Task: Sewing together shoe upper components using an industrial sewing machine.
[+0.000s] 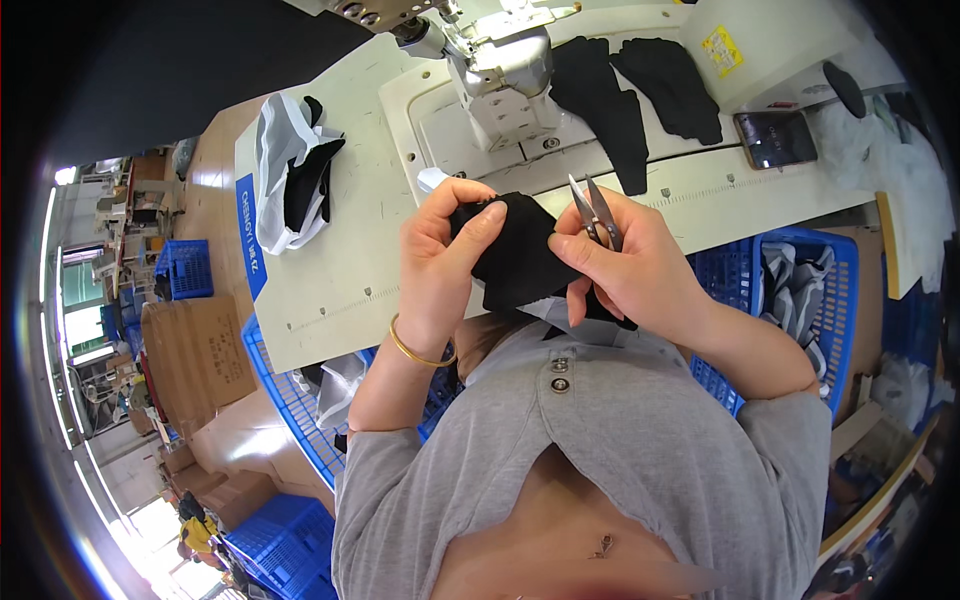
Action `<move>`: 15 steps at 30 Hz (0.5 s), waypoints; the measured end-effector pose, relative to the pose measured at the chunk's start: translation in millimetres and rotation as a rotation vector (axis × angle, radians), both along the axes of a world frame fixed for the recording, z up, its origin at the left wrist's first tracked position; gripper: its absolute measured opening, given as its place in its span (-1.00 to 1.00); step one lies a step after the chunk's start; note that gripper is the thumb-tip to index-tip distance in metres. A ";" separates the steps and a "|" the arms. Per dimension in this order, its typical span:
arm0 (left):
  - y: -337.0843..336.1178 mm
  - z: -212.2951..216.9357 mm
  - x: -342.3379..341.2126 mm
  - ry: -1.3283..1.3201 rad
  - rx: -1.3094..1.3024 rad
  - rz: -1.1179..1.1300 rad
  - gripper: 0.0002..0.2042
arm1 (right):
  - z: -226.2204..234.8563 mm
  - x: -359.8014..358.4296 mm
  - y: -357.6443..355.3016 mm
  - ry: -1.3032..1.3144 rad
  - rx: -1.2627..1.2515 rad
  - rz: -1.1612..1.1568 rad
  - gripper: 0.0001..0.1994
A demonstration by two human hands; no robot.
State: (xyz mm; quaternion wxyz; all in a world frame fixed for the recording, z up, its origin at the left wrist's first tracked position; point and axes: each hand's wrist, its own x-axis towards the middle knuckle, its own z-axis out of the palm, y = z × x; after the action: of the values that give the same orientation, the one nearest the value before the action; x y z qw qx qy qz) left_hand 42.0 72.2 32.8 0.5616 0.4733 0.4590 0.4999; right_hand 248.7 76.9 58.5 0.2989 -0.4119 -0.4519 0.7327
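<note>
A piece of black fabric (525, 250) is stretched between my two hands, in front of the sewing machine (505, 105). My left hand (447, 250) pinches its left edge between thumb and fingers. In my right hand (635, 262) is a pair of thread snips (597, 210), blades pointing up and slightly apart. The thumb and fingertips of that hand also touch the fabric's right side. Some grey-white cloth hangs below the black piece, partly hidden by my right hand.
Black cut pieces (606, 110) lie right of the machine, near a phone (776, 140). White-and-black fabric (285, 190) rests at the table's left end. Blue baskets (843, 310) holding cloth stand below the table's front edge on both sides. A white box (765, 50) sits back right.
</note>
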 end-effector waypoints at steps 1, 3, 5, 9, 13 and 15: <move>-0.3 1.8 0.9 0.052 0.026 -0.002 -0.89 | 0.5 -0.3 -1.3 0.002 -0.001 -0.003 -0.88; -0.3 7.3 3.5 0.062 0.026 -0.008 -0.89 | 1.9 -1.7 -4.9 -0.004 -0.023 -0.015 -0.89; -0.3 8.8 4.2 0.072 0.028 -0.014 -0.89 | -1.9 -3.7 -4.4 0.003 -0.004 -0.039 -0.88; -0.3 7.3 3.4 0.051 0.016 -0.015 -0.88 | -7.1 -7.9 -2.5 0.003 0.077 -0.077 -0.87; -1.4 9.7 3.3 0.042 0.037 0.012 -0.87 | -10.4 -12.1 -2.8 -0.003 0.121 -0.116 -0.87; -0.7 10.2 2.3 -0.027 0.014 0.003 -0.86 | -11.9 -12.5 -3.2 0.001 0.150 -0.128 -0.87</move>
State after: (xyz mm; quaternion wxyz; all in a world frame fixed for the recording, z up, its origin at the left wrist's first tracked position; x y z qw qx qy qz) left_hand 44.3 71.5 43.0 0.5635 0.4697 0.4488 0.5102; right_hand 236.2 73.7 46.6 0.3751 -0.4161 -0.4783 0.6763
